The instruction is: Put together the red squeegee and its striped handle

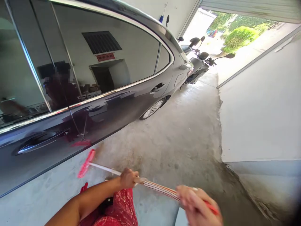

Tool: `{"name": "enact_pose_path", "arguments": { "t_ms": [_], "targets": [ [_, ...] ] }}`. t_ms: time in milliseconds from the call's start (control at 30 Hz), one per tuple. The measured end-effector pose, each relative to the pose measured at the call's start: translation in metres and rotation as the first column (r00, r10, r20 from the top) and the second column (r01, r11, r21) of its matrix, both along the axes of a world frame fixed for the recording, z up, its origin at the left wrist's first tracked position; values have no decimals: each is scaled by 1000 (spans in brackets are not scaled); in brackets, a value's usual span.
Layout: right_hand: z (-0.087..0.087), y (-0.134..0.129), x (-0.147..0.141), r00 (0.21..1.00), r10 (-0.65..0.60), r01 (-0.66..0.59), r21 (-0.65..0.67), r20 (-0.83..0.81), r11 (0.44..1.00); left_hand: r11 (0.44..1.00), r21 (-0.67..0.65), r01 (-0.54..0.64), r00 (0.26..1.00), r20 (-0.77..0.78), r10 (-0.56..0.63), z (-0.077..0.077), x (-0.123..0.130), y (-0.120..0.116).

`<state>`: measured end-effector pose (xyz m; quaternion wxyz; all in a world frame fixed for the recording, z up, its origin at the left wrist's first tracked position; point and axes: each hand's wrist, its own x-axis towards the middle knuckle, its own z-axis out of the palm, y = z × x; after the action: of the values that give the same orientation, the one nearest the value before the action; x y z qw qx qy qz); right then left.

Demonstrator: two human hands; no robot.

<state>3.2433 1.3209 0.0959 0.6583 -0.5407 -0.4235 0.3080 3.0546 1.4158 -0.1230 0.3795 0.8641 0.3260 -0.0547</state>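
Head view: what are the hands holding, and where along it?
Both hold a broom by its handle: left hand around mid-handle, right hand near the top end; pink head down by the car.

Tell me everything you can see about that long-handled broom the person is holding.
The broom has a small pink head on a long thin handle, white near the head and striped red and white further back. It looks like plastic. It lies nearly level, head low over the concrete floor beside the dark car. The left hand grips mid-handle; the right hand, blurred, grips the near end.
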Motion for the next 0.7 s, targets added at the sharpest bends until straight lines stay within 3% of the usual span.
{"name": "enact_pose_path", "arguments": {
  "t_ms": [67, 133, 233, 367, 500, 600, 700],
  "targets": [
    [-47, 19, 5, 987, 49, -56, -47, -154, 997, 998, 22, -50, 992, -112, 53, -21, -13, 16],
    [-88, 32, 15, 962, 75, -98, -76, -261, 992, 996, 46, -75, 980, -182, 82, -35, -11, 36],
    [-119, 47, 56, 945, 80, -114, -88, -317, 990, 995, 79, -64, 975, -209, 79, -44, 33, 72],
    [-109, 68, 146, 972, -14, 5, -38, -234, 999, 992, 124, -31, 989, -141, 48, -53, 153, 135],
    [-93, 91, 215, 984, -180, 180, 37, -9, 983, 991, 133, -22, 1000, 12, 21, -62, 291, 189],
    [-85, 93, 242, 934, -328, 315, 103, 144, 943, 992, 123, 3, 990, 141, -20, -60, 378, 201],
    [-63, 72, 262, 873, -419, 400, 128, 247, 908, 990, 120, 72, 965, 244, -100, -43, 444, 181]
  ]
}}
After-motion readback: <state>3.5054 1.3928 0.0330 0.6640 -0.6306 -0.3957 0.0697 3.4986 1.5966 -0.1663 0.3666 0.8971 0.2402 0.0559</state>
